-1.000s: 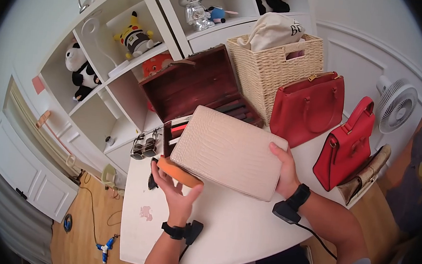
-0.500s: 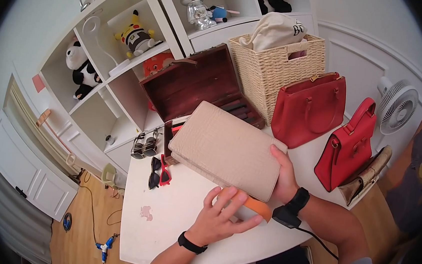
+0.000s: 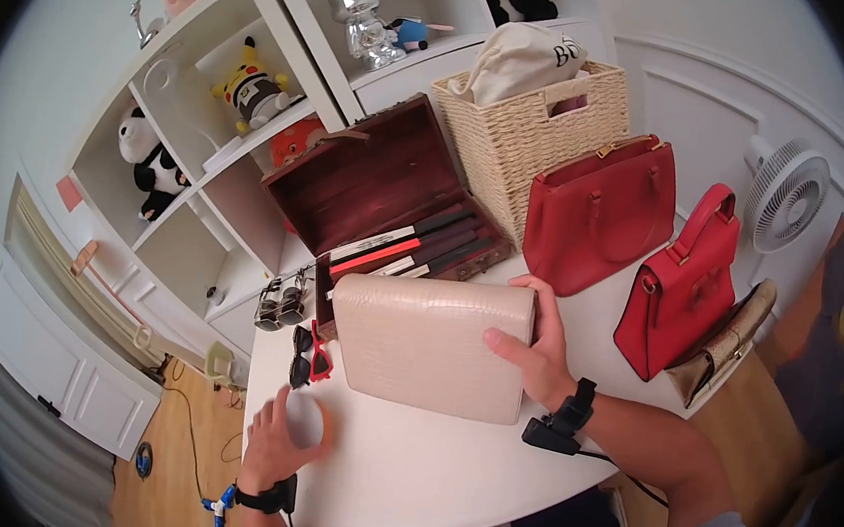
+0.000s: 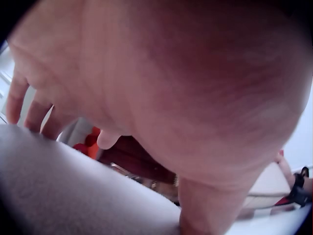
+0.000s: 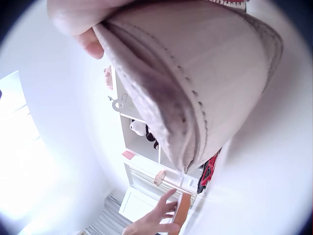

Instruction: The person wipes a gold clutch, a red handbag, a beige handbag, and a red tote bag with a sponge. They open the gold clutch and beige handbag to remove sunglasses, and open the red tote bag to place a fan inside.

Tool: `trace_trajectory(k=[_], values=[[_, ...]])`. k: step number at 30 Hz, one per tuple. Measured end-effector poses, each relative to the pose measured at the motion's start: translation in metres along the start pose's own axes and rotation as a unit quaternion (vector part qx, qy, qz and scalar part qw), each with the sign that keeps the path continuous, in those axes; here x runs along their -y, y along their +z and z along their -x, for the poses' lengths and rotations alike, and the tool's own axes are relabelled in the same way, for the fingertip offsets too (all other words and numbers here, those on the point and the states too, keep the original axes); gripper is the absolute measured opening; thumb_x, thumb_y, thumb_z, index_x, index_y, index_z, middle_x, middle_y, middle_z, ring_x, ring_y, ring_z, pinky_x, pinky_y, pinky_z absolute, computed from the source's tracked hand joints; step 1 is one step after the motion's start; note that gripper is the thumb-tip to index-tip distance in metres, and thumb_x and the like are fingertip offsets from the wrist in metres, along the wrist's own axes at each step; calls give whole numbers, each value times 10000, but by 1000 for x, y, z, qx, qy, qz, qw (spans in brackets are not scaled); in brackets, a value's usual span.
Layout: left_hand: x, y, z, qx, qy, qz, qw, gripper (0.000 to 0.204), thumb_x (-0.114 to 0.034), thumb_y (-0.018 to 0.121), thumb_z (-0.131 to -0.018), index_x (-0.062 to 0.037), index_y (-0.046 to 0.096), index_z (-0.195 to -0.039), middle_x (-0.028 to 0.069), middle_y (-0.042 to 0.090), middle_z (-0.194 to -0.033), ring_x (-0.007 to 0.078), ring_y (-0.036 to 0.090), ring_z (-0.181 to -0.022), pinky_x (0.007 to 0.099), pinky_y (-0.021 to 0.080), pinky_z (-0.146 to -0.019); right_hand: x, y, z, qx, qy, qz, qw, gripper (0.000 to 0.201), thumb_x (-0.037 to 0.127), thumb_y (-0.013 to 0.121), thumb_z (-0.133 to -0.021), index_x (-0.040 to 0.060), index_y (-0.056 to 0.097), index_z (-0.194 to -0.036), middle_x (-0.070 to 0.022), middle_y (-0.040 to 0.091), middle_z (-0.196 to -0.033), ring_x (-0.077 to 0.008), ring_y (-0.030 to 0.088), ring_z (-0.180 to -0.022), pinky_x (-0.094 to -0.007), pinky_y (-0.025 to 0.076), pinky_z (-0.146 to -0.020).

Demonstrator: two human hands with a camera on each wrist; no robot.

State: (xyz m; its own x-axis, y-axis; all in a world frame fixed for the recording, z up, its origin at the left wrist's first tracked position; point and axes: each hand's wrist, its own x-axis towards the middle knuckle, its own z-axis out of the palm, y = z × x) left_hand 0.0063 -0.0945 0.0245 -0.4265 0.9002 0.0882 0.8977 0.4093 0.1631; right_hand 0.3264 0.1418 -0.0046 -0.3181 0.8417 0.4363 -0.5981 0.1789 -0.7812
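Note:
A beige crocodile-textured clutch bag [image 3: 425,349] is held tilted up over the white table [image 3: 373,480]. My right hand [image 3: 535,354] grips its right end, thumb on the front face. In the right wrist view the bag's stitched, folded side [image 5: 181,112] fills the top. My left hand [image 3: 272,446] holds a sponge-like pad [image 3: 306,421], white and fuzzy on one face with an orange layer behind, left of the bag and apart from it. The left wrist view shows fingertips [image 4: 34,120] at the edge of the fuzzy white face [image 4: 83,186].
Behind the bag stands an open wooden case [image 3: 369,179] with several long narrow items inside. Sunglasses [image 3: 301,355] lie left of the bag. Two red handbags [image 3: 602,214], a gold purse [image 3: 726,345], a woven basket [image 3: 523,137] and a white fan [image 3: 789,200] stand behind and right.
My left hand carries the pad from the bag's left corner along its lower edge, then away left. The bag has tipped from lying nearly flat to more upright, uncovering the case's contents.

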Motion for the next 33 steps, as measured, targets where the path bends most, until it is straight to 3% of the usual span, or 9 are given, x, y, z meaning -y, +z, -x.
trace_trajectory(k=[3,7,11,16,21,23,27,30,33], values=[[30,12,18,71,-76,-22,994,1214,-560,886,-612,-73,294,-1554,260,475,-1419,450,446,-1324,558,380,-1079,1,3,5,25,-18,52,998,692,135,810,-827,87,376,-1364,-118,518,-1201,-189,543,-1119,-344,470,-973],[11,21,21,-52,-31,-162,985,1153,-539,903,-635,-55,350,-1522,290,417,-1488,462,435,-1347,551,364,-1102,-5,3,8,19,-29,98,995,718,133,828,-811,77,375,-1366,-129,529,-1197,-195,556,-1111,-346,477,-972],[-80,18,16,-53,85,281,954,1031,-306,911,-739,-9,316,-1527,278,356,-1534,404,447,-1353,480,470,-1011,-4,-1,5,4,-74,156,985,545,223,689,-908,46,406,-1340,-134,585,-1078,-197,597,-1023,-334,488,-908],[-155,33,12,-56,144,329,931,1260,-420,904,-730,-48,76,-1604,219,256,-1606,403,390,-1417,485,448,-1062,3,-9,7,131,-95,153,975,532,480,407,-988,2,632,-1053,-147,657,-938,-204,641,-868,-319,502,-805],[-157,31,35,-35,126,524,842,1458,-414,976,-606,-31,-29,-1592,236,159,-1626,386,329,-1470,519,417,-1097,19,-4,3,355,-123,160,913,234,237,635,-908,17,645,-988,-115,643,-960,-244,651,-846,-341,538,-759],[-156,26,53,4,231,514,826,1487,-393,987,-589,-37,-51,-1593,251,113,-1637,383,296,-1490,506,398,-1122,26,5,9,402,-121,170,892,202,155,719,-871,20,643,-1000,-101,633,-999,-234,656,-871,-337,549,-761],[-163,12,64,-134,210,322,913,1190,-304,1009,-552,7,357,-1498,311,301,-1578,386,412,-1429,469,379,-1138,30,16,20,446,-158,215,854,291,81,806,-786,64,649,-1031,-66,611,-1079,-248,656,-893,-350,554,-776],[-144,4,43,-115,231,405,877,924,-170,945,-585,-5,516,-1387,306,413,-1520,363,471,-1392,448,394,-1128,20,16,22,442,-141,173,869,315,79,811,-788,78,661,-1065,-72,615,-1077,-231,658,-901,-343,552,-778],[-97,-4,12,1,254,475,842,844,-58,850,-588,-32,549,-1376,247,437,-1526,320,472,-1392,428,371,-1149,-1,6,12,229,-213,285,906,389,105,813,-796,81,647,-1147,-101,605,-1163,-266,630,-1032,-367,514,-916]])
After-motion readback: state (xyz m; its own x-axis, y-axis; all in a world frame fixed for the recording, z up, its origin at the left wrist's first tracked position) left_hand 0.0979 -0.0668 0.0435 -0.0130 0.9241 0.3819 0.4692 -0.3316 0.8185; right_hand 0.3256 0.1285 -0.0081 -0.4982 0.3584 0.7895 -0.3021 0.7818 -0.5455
